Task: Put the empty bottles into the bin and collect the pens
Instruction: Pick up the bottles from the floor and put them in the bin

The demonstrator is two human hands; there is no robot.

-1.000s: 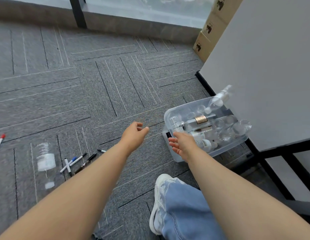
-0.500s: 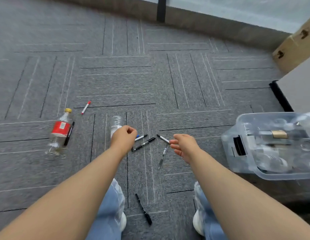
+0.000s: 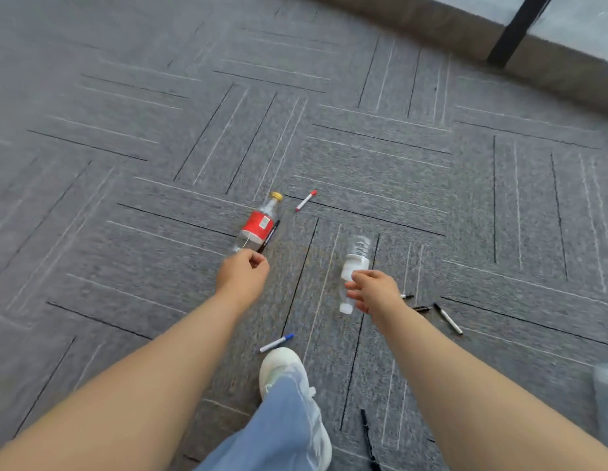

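Two bottles lie on the grey carpet. A red-labelled bottle point(image 3: 258, 226) with a yellow cap has a black pen point(image 3: 270, 234) lying against its right side. My left hand point(image 3: 243, 275) hovers just below its base with the fingers curled and nothing in them. A clear bottle point(image 3: 357, 256) with a white cap lies to the right. My right hand point(image 3: 374, 288) is spread over its lower half, and I cannot tell if it touches. Loose pens: a red-capped pen point(image 3: 306, 200), a blue-capped pen point(image 3: 277, 342), and black pens point(image 3: 447, 317) at the right.
My white shoe point(image 3: 285, 372) and jeans leg stand at the bottom centre, with another black pen point(image 3: 367, 436) beside them. A blurred corner of the clear bin point(image 3: 607, 402) shows at the right edge. A low wall and window frame point(image 3: 513, 28) run along the top right.
The view has swung left, so the bin has slid to the right edge. Both hands have moved forward, the left to the red-labelled bottle, the right over the clear bottle.
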